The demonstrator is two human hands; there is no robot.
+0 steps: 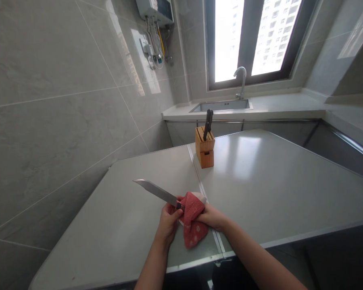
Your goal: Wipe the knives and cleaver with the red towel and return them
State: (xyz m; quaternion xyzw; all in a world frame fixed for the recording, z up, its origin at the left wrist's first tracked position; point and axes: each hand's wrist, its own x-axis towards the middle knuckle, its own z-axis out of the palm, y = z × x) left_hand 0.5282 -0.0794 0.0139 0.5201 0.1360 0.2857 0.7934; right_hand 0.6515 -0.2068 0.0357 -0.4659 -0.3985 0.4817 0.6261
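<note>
A kitchen knife [157,190] points up and to the left above the table, its blade bare. My left hand [168,221] is closed around the front of its dark handle, close to the blade. A red cloth [194,217] with pale spots and a whitish side is bunched over the rest of the handle. From the right, my right hand [213,216] grips the cloth, its fingertips hidden in the folds. Whether the right fingers press on the handle through the cloth cannot be seen.
Beyond my hands a wooden knife block [206,151] stands on the white table [260,189], with black-handled knives in it. A metal seam crosses the tabletop. Farther back are a sink [224,105], a faucet [243,82] and a window. A tiled wall rises on the left.
</note>
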